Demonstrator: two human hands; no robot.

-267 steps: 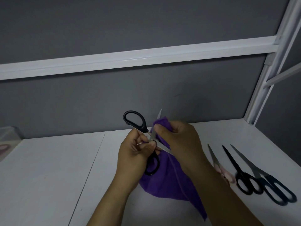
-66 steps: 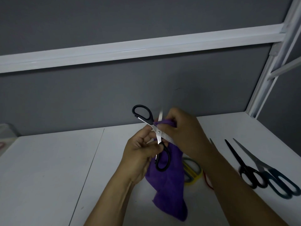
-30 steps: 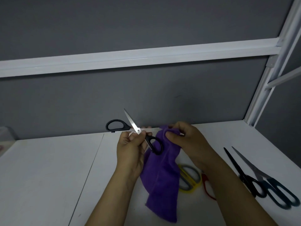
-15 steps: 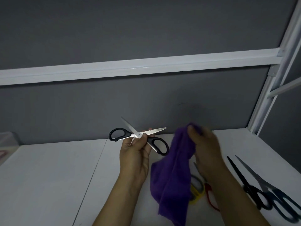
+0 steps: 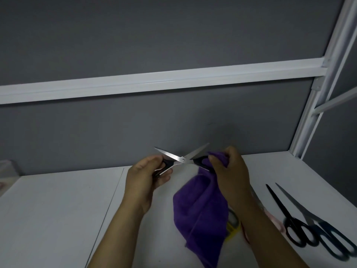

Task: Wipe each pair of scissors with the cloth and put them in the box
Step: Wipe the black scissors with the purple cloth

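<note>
Left hand (image 5: 146, 176) grips one black handle, right hand (image 5: 229, 171) pinches the other through the purple cloth (image 5: 201, 211); I hold the scissors (image 5: 182, 159) splayed above the bench (image 5: 58, 209) middle, probably to wipe inner blades.

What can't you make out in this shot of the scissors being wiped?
Head view only:
- Box: cut off by the left edge; contents unreadable.
- Yellow scissors: mostly hidden behind the purple cloth.
- Pink scissors: largely covered by the right forearm.
- Black scissors: handles hidden inside the left hand and the right hand.
</note>
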